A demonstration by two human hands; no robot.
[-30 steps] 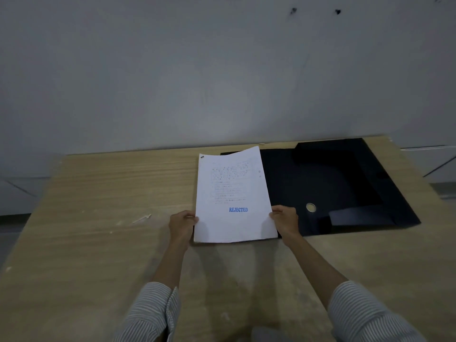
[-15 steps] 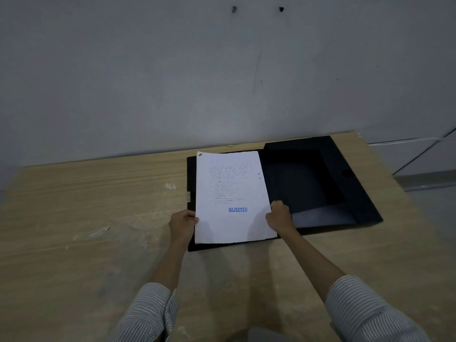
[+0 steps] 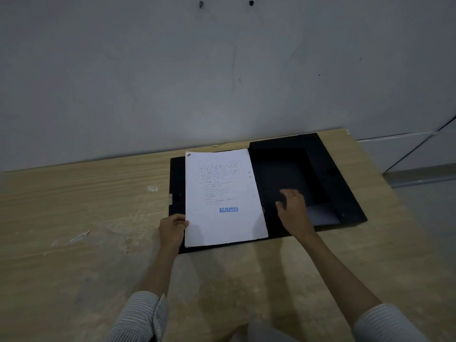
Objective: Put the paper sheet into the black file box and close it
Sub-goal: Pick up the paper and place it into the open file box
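A white paper sheet (image 3: 223, 196) stamped REJECTED in blue lies on the left half of the black file box (image 3: 345, 193), which is spread open flat on the wooden table. My left hand (image 3: 172, 229) pinches the sheet's lower left corner. To the right of the sheet, my right hand (image 3: 294, 208) hovers over the box's dark right half with fingers apart and nothing in it. The box's flaps stand up slightly around the right half.
The wooden table (image 3: 86, 218) runs up to a grey wall (image 3: 222, 70). A small white scrap (image 3: 79, 236) lies on the table at the left. The table's right edge drops to the floor (image 3: 424, 218).
My right hand has let go of the sheet's lower right corner and moved right over the box's open half. The sheet now lies flat on the box's left half.
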